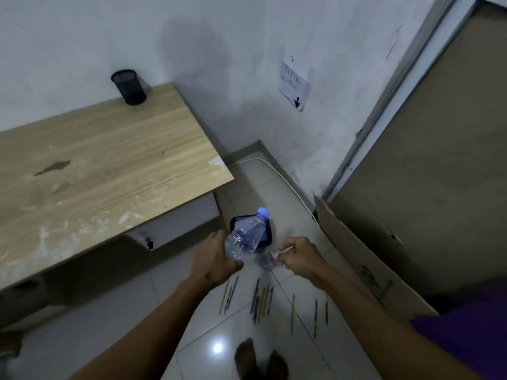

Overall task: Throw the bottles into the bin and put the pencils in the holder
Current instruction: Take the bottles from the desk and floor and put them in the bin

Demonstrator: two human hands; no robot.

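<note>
My left hand (216,259) is shut on a clear plastic bottle (245,237) with a blue cap, held tilted just above a black bin (269,235) on the floor. My right hand (300,256) is closed on a small, blurred clear thing (268,262) with a pinkish end, which looks like a second, crushed bottle. Several pencils (260,301) lie in a loose row on the tiles below my hands. The black mesh holder (129,87) stands on the far corner of the wooden desk (96,165), well away from both hands.
A flattened cardboard sheet (365,259) leans against the door at right. A white cable (290,185) runs along the wall base. My bare feet (260,360) stand on the tiles behind the pencils. The desk's corner overhangs the floor left of the bin.
</note>
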